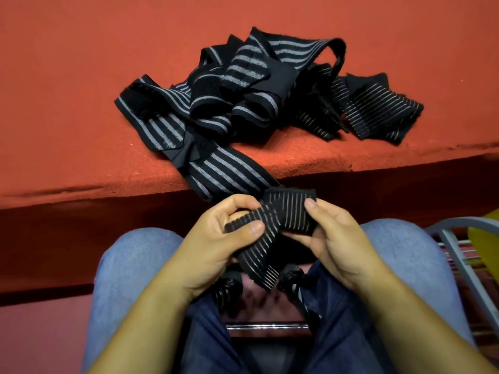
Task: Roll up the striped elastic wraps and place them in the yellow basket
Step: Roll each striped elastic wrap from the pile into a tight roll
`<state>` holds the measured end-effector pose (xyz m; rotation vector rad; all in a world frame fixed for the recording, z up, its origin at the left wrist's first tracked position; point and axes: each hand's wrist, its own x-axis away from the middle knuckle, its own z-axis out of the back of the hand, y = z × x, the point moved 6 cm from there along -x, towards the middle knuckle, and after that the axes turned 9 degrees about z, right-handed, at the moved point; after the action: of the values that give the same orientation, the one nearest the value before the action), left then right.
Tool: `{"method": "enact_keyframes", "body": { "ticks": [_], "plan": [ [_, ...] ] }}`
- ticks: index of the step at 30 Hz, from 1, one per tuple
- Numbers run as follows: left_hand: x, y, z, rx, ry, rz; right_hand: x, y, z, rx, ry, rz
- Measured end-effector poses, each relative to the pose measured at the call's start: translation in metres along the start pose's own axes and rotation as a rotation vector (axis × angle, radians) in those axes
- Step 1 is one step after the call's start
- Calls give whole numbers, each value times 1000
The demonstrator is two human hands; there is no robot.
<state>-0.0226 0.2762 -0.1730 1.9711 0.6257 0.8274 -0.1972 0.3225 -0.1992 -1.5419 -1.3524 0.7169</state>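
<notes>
Black striped wrap point(272, 225), both hands pinching

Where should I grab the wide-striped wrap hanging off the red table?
I'd pinch the wide-striped wrap on the flat part that overhangs the red table, coming from the near side. That part hangs free, while its other end is tangled in the pile.

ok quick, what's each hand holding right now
Left hand: grips the thin-striped wrap, fingers curled round it.
Right hand: pinches the same wrap.
</notes>
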Motion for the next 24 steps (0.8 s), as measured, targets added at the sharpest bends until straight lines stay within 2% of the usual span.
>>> {"method": "enact_keyframes", "body": {
  "ticks": [5,14,24],
  "plan": [
    [-1,-1,-2,-136,64,-36,2,4,-3,-48,-40,-25],
    [-3,4,4,-305,264,-145,4,2,-5,120,-94,36],
    [-3,5,4,-161,263,-154,4,9,-6,63,-106,-22]
  ]
}}
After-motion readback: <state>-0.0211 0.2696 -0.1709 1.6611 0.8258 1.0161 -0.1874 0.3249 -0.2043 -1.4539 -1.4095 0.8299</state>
